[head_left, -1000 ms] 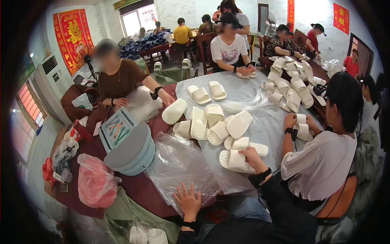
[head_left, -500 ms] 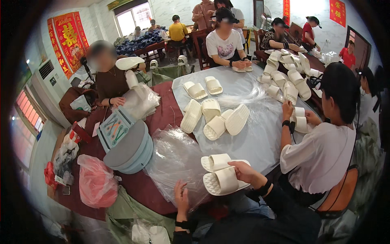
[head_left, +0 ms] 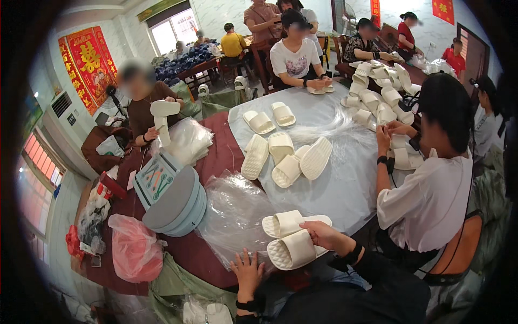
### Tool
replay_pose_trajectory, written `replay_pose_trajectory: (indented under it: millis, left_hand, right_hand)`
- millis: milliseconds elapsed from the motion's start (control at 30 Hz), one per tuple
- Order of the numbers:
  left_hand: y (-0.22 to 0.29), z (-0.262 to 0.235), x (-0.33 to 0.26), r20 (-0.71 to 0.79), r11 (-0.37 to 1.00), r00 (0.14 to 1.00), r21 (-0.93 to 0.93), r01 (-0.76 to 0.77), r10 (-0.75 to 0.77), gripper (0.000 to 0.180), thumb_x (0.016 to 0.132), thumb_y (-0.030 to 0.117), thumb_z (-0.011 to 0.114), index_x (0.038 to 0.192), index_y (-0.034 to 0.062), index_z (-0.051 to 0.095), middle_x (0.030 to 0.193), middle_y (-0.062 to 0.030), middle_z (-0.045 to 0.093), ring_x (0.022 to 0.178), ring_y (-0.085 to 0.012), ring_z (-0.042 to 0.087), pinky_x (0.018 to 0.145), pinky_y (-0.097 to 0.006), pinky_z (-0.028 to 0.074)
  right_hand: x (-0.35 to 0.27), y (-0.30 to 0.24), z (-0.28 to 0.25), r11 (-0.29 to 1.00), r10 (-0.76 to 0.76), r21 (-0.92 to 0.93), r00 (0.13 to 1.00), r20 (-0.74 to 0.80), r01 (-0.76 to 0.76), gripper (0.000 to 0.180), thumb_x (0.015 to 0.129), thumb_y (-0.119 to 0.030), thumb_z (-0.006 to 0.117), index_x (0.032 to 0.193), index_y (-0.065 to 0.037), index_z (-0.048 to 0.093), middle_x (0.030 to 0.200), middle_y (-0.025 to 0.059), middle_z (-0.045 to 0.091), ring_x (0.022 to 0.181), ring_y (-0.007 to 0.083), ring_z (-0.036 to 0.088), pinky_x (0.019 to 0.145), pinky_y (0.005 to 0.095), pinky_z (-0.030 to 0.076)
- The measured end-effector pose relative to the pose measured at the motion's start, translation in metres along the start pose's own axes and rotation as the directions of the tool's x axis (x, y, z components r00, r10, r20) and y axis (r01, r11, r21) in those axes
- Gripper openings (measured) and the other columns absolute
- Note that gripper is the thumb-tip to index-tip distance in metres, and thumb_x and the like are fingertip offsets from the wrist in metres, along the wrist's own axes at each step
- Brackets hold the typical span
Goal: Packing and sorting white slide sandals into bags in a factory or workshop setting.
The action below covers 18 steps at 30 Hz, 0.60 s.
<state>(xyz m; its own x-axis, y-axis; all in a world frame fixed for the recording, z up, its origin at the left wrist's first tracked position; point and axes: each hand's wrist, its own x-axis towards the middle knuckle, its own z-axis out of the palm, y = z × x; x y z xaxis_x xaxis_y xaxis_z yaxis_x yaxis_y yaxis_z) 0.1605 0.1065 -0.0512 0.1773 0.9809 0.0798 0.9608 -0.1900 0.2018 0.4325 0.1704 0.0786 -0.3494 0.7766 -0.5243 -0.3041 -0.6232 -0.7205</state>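
Observation:
A pair of cream slippers [head_left: 294, 249], side by side, is pinched at the straps by my right hand [head_left: 325, 236] above the near table edge. My left hand [head_left: 248, 272] is palm down with its fingers spread, at the near edge of a pile of clear plastic bags [head_left: 232, 208]. Whether its fingertips press on the top bag, I cannot tell. Beyond my right hand, several more cream slippers [head_left: 286, 171] lie on the grey-white table cover [head_left: 345, 197], some upright and some tipped on their sides.
Left of the bags stand a grey-blue round-fronted box [head_left: 175, 205] and a pink plastic bag [head_left: 135, 251]. Across the table, a person [head_left: 145, 108] holds slippers. At the right, a co-worker [head_left: 426, 183] handles slippers beside a large slipper heap [head_left: 377, 97].
My left hand has turned from raised sideways to palm down, fingers spread over the bags' edge. The held slippers shifted slightly left. The person across has brought their slippers lower.

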Motion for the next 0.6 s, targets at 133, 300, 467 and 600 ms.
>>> replay_pose_trajectory:
  millis: [133, 300, 467, 600]
  left_hand:
    - [-0.001, -0.002, 0.004, -0.021, 0.998, 0.999, -0.056, 0.036, -0.037, 0.051, 0.086, 0.038, 0.053, 0.128, 0.0092, 0.046, 0.139, -0.0155, 0.034, 0.126, -0.0419, 0.030, 0.099, -0.061, 0.020]
    - [-0.010, -0.021, 0.012, -0.067, 0.934, 0.995, -0.355, 0.047, -0.076, 0.047, 0.085, 0.026, 0.053, 0.125, 0.0034, 0.047, 0.132, -0.0155, 0.044, 0.122, -0.0355, 0.038, 0.101, -0.048, 0.027]
    - [-0.022, -0.035, 0.012, -0.074, 0.858, 0.994, -0.513, 0.026, -0.075, 0.046, 0.079, 0.012, 0.056, 0.123, 0.0045, 0.049, 0.128, -0.0157, 0.048, 0.118, -0.0328, 0.043, 0.097, -0.040, 0.034]
    - [-0.028, -0.042, 0.018, -0.082, 0.902, 0.995, -0.425, -0.079, 0.049, 0.053, 0.074, 0.008, 0.059, 0.126, 0.0101, 0.049, 0.126, -0.0165, 0.048, 0.118, -0.0330, 0.043, 0.095, -0.042, 0.036]
  right_hand:
    - [0.002, 0.006, -0.004, 1.000, -0.020, 0.013, 1.000, 0.016, 0.020, 0.024, 0.089, -0.024, 0.053, 0.103, -0.005, 0.054, 0.084, 0.0032, 0.062, 0.070, 0.0105, 0.060, 0.061, 0.0262, 0.049]
    - [0.013, 0.019, -0.015, 1.000, -0.011, 0.001, 1.000, -0.014, 0.011, 0.024, 0.089, -0.024, 0.054, 0.103, -0.005, 0.055, 0.084, 0.0032, 0.062, 0.070, 0.0102, 0.060, 0.059, 0.0254, 0.048]
    - [0.014, 0.025, -0.021, 0.998, 0.012, -0.060, 0.997, 0.082, -0.007, 0.029, 0.090, -0.028, 0.053, 0.104, -0.003, 0.057, 0.084, 0.0006, 0.061, 0.067, 0.0081, 0.058, 0.053, 0.0218, 0.044]
    - [-0.004, 0.018, 0.000, 0.999, 0.043, -0.034, 0.995, 0.085, -0.040, 0.033, 0.090, -0.027, 0.053, 0.109, 0.000, 0.055, 0.090, 0.0045, 0.062, 0.072, 0.0113, 0.060, 0.058, 0.0235, 0.047]
